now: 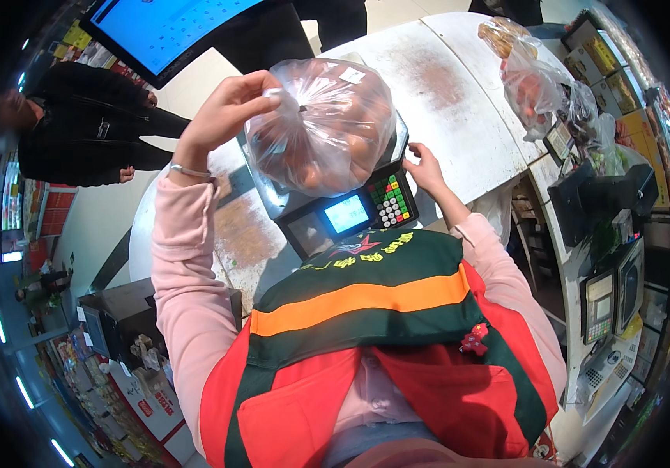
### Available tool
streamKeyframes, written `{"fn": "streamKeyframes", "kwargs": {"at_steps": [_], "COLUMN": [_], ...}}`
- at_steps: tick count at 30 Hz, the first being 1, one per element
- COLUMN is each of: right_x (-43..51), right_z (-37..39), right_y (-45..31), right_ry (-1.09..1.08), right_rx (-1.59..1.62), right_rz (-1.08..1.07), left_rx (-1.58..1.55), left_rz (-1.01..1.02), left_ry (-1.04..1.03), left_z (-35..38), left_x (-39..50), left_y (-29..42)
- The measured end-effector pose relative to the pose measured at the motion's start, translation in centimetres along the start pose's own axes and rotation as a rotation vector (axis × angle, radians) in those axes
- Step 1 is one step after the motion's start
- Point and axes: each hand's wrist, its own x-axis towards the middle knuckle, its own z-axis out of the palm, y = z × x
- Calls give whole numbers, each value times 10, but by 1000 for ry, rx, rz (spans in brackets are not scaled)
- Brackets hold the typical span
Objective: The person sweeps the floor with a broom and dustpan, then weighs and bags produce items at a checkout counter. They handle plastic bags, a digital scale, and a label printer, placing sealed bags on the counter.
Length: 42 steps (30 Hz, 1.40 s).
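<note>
A clear plastic bag (335, 134) full of round orange-brown produce, perhaps fruit, rests on the metal platform of an electronic scale (270, 202). My left hand (235, 108) pinches the gathered neck of the bag at its upper left. A small white label sticks to the far side of the bag. My right hand (425, 169) is at the right edge of the scale, its fingertips close to the housing and nothing in its grasp. Facing me are the scale's lit display (346, 213) and keypad (392, 202).
A white worn counter (475, 111) holds the scale. More filled plastic bags (530, 88) lie at its far right. Beyond the scale stands a monitor (165, 35) with a blue screen. A person in black (89, 126) stands at left. Another scale (598, 307) is at right.
</note>
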Motion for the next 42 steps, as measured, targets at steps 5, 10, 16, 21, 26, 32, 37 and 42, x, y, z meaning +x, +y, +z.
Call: {"fn": "streamKeyframes", "kwargs": {"at_steps": [5,10,16,21,26,32,37,42], "right_x": [14,31,59,70,71,78,75,74], "right_z": [12,-80,-122,-64,-53,-49,-47,-45], "right_y": [2,-49,-204,-279,-284,-289,-296,-301], "right_ry": [-80,-357,-630,-890,-952,-762,-607,-465], "right_rx": [-209,-134,1039,767,794,811,537,234], "right_rz": [28,138,-413,-340,-450,-357,-386,-529], "left_rx": [-106,-134,120,356,86,-230,-271,-116], "left_rz": [-21,-112,-33,-6,52,76,80,134], "left_ry": [179,207,116,20,85,154,154,281], "left_z": [11,11,11,3,-4,-1,2,11], "left_x": [10,11,19,13,1,4,-2,-7], "left_y": [-10,-13,1,16,3,-17,-20,-16]}}
